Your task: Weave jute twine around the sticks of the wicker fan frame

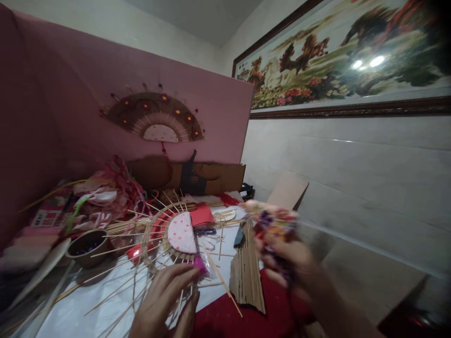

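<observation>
A half-round fan frame (pixel 148 239) of thin sticks and twine lies on the white-covered table, with a white, red-dotted half-disc (pixel 181 233) at its centre. My left hand (pixel 165 298) is over its lower sticks, thumb and fingers apart; whether it touches them I cannot tell. To the right, my right hand (pixel 291 258) is raised and closed around a bundle of colourful flowered cloth (pixel 275 223), blurred by motion. Corrugated cardboard (pixel 246 270) lies between the hands, beside loose sticks (pixel 225 286).
A finished-looking fan (pixel 151 105) hangs on the pink panel (pixel 218 103). A brown bowl (pixel 88 249) and piled pink ribbons (pixel 102 197) stand at left. Red card (pixel 202 215) lies behind the frame, and red cloth (pixel 225 319) covers the near edge. A white wall (pixel 352 173) bounds the right.
</observation>
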Action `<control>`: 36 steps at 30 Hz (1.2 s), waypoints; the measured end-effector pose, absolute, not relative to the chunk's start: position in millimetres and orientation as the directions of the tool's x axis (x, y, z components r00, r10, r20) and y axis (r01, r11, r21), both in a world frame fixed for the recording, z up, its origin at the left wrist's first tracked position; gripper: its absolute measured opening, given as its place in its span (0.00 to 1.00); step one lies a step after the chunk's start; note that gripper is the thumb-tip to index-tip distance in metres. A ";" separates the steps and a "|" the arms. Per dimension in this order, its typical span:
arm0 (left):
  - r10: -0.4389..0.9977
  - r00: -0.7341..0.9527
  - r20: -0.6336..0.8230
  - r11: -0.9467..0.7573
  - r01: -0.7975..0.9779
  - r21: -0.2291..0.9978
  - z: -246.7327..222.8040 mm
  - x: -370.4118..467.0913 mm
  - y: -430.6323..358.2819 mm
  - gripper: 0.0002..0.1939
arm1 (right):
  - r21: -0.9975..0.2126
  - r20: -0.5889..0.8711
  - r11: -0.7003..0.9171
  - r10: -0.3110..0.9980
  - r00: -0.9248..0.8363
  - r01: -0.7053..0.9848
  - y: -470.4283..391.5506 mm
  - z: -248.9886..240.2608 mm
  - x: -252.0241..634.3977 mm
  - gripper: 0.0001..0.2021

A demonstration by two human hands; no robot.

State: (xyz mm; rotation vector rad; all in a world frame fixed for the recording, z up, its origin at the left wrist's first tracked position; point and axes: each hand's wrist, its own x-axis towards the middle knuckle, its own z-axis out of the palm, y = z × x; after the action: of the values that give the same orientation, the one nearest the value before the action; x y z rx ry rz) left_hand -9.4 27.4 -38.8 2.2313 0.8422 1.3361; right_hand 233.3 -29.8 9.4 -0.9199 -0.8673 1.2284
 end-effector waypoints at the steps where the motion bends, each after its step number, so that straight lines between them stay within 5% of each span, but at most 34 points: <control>1: 0.730 0.347 0.589 -0.681 0.299 0.668 -36.1 -6.5 29.1 0.13 | -0.922 0.013 0.034 0.998 0.058 -0.386 -14.4 0.6 228.3 0.14; 4: 0.897 0.255 0.361 -0.432 0.334 0.838 -26.7 -0.2 48.7 0.17 | -0.901 -0.078 -0.132 0.986 -0.146 -0.414 31.4 -27.4 213.7 0.14; 9: 0.946 0.246 0.211 -0.236 0.074 0.969 -26.3 7.2 98.1 0.23 | -0.867 -0.049 -0.201 0.945 -0.323 -0.455 62.6 -51.1 193.2 0.13; 19: 0.926 0.376 -0.043 0.178 -0.331 0.927 -59.0 9.2 94.6 0.18 | -0.926 -0.096 -0.213 0.930 -0.354 -0.311 57.6 -85.9 192.2 0.16; 36: 0.932 0.340 -0.127 0.267 -0.405 0.874 -56.3 18.2 77.8 0.11 | -0.962 -0.016 -0.111 0.935 -0.354 -0.251 48.7 -93.7 174.9 0.17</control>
State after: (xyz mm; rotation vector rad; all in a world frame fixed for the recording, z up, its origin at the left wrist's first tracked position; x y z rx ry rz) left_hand 18.2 77.8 -56.3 0.8592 0.7483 1.0257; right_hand 174.9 48.7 -93.7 -0.8600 -1.2165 1.6305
